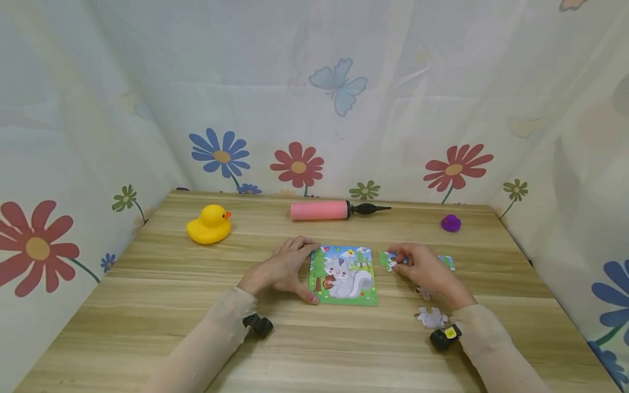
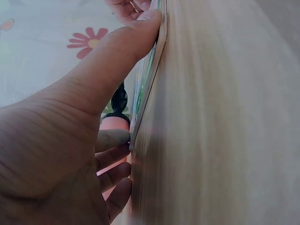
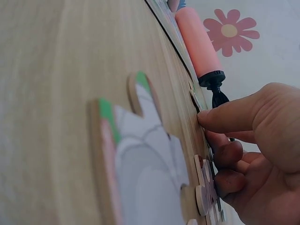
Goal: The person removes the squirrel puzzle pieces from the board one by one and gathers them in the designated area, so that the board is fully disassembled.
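Left hand point(image 1: 284, 268) steadies squirrel puzzle board point(image 1: 344, 275) at table point(image 1: 196, 305) centre, fingers on top-left corner, thumb pressed along left edge. Right hand point(image 1: 423, 268) pinches loose puzzle piece point(image 1: 388, 260) just right of board. Another loose piece point(image 1: 431, 317) lies near right wrist. Rubber duck point(image 1: 209, 224), pink pump point(image 1: 324, 210) behind.

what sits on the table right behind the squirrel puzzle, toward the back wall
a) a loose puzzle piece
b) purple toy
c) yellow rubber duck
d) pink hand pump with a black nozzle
d: in the head view the pink hand pump lies straight behind the squirrel puzzle, while the yellow rubber duck is off to the left and the purple toy off to the right.
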